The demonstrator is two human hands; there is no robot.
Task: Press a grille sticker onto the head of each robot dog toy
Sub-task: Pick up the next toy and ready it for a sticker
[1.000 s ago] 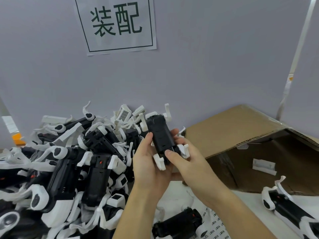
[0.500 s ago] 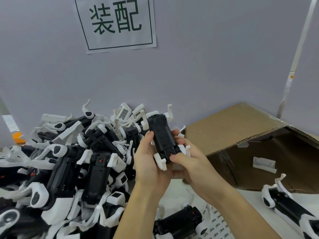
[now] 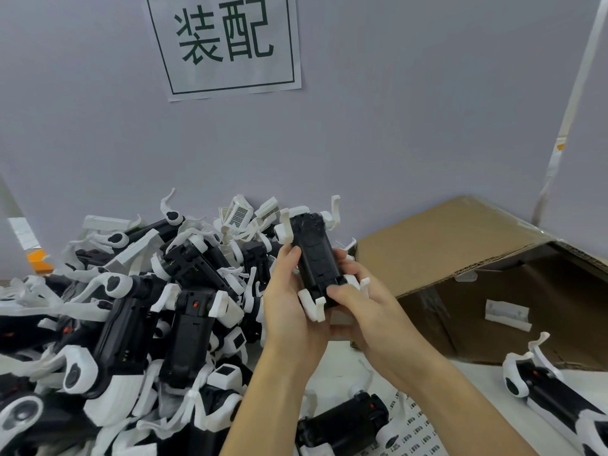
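Hands both grip 1 robot dog toy [image 3: 315, 258], left hand [image 3: 289, 301] cradling, right hand [image 3: 358, 307] pinching its near end; heaped pile [image 3: 138, 307] left looks unfinished

One head-worn view looks forward and slightly down from close range, over the near edge of the white bench [image 3: 473, 376] toward the grey wall [image 3: 394, 126], with its paper sign [image 3: 223, 44] cropped at top.
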